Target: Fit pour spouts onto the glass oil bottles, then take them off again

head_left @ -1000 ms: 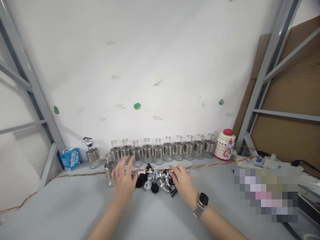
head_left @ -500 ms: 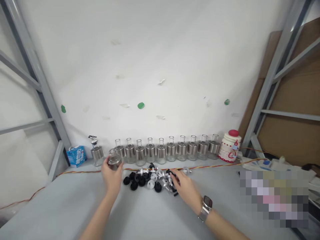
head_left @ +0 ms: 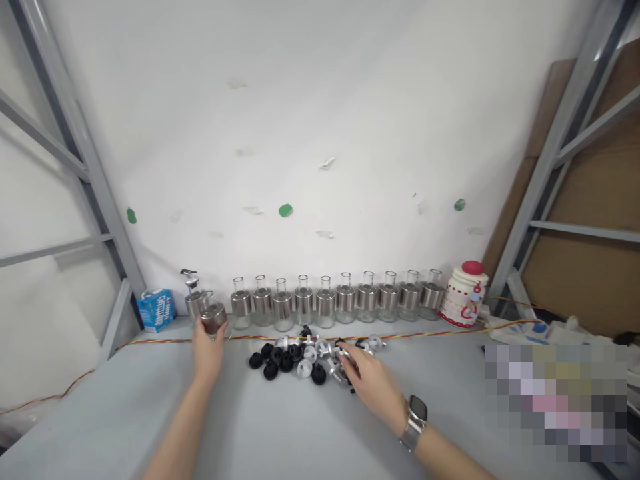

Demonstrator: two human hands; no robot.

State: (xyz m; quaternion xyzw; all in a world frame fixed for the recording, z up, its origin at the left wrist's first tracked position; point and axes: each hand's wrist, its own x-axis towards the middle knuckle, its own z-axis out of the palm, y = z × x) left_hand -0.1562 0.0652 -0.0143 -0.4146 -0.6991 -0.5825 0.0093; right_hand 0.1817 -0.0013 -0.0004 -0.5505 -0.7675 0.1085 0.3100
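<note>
My left hand (head_left: 208, 353) is wrapped round a glass bottle (head_left: 214, 316) with a metal sleeve, tilted a little. Behind it, a similar bottle (head_left: 193, 301) wears a metal and black spout top (head_left: 191, 278). At the right end of a pile of small black and whitish stopper-like parts (head_left: 286, 362), my right hand (head_left: 373, 379) has its fingers curled and pinched over some pieces. What lies between those fingertips is hidden. A watch (head_left: 415, 421) is on my right wrist.
Several uncapped sleeved bottles (head_left: 303, 301) line the wall. A blue carton (head_left: 157, 311) stands at left, a red-lidded jar (head_left: 461, 297) at right. A twisted red-yellow wire (head_left: 170, 342) crosses the grey table (head_left: 280, 433). Metal frame posts (head_left: 533, 180) flank both sides.
My left hand has carried its bottle left, away from the row and in front of the spouted bottle. My right hand stays at the pile with only a slight shift of its fingers.
</note>
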